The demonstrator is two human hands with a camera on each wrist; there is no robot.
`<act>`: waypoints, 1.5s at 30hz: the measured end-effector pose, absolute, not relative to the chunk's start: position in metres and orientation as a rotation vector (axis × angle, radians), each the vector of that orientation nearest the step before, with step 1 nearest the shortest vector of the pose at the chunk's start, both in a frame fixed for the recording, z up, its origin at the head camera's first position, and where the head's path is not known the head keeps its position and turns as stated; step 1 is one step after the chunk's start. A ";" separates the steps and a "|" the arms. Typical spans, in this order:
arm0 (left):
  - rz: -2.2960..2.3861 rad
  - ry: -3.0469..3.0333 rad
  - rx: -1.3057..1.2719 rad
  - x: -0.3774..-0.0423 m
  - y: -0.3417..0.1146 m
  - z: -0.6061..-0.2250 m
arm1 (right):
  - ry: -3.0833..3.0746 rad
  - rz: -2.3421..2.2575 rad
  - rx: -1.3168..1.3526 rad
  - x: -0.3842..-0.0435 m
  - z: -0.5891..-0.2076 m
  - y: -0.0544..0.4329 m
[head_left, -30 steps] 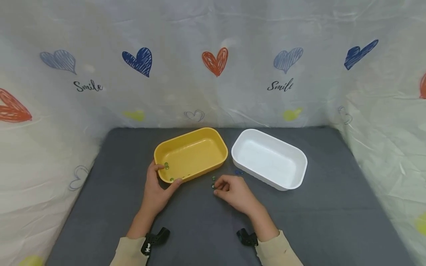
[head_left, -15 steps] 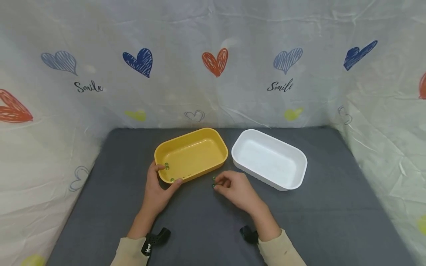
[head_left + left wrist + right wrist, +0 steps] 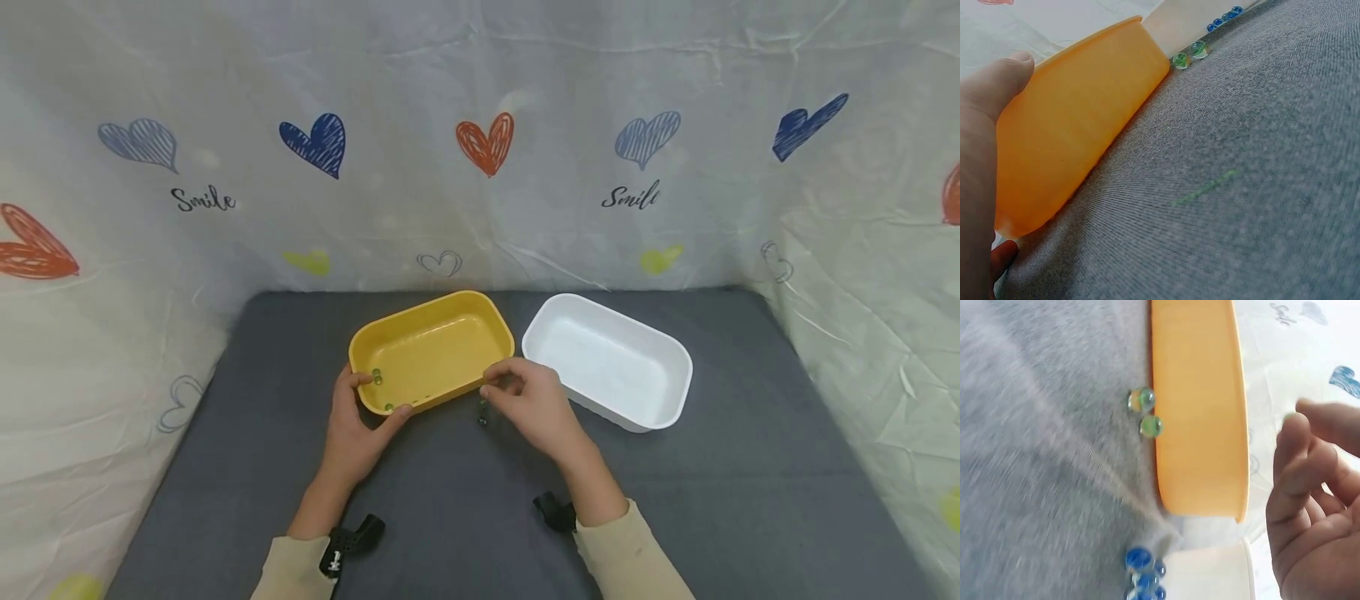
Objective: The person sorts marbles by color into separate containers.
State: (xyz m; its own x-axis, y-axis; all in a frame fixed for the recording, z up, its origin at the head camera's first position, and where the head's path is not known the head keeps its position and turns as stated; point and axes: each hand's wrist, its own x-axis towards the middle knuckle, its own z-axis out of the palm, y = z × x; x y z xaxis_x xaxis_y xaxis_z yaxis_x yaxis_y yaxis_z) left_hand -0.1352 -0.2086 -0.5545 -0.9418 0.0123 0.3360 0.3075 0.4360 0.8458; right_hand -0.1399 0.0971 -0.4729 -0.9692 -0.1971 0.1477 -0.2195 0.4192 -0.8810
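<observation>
My left hand point(image 3: 360, 429) grips the near-left corner of the yellow plastic tub point(image 3: 442, 346), its thumb point(image 3: 1013, 72) against the near side. A few green marbles point(image 3: 377, 377) lie inside that tub. Raised beside the tub's near-right rim, my right hand point(image 3: 534, 408) pinches a marble between thumb and fingertips; only a green speck of the marble point(image 3: 1288, 417) shows. On the cloth below, two green-patterned glass marbles point(image 3: 1199, 49) rest close to the yellow tub. Several blue marbles point(image 3: 1139, 559) sit against the white tub point(image 3: 611, 358); in the head view my right hand hides them.
Grey cloth point(image 3: 712, 500) covers the table. The two tubs stand at the back, angled towards each other with a narrow gap between. Behind them hangs a pale curtain point(image 3: 555, 200) printed with hearts.
My right hand has lifted off the cloth and moved up towards the yellow tub's near rim, a marble in its fingertips. My left hand has stayed on the yellow tub.
</observation>
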 end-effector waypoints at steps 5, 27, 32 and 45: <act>-1.514 -2.402 -0.285 -0.136 -0.207 -0.555 | -2.545 1.731 0.359 -0.150 -0.476 0.087; -1.483 -2.425 -0.259 -0.135 -0.209 -0.553 | -2.558 1.871 0.211 -0.168 -0.492 0.064; -1.503 -2.399 -0.273 -0.134 -0.208 -0.552 | -2.555 1.867 0.203 -0.168 -0.493 0.064; -1.501 -2.425 -0.249 -0.134 -0.208 -0.550 | -2.552 1.888 0.235 -0.164 -0.491 0.067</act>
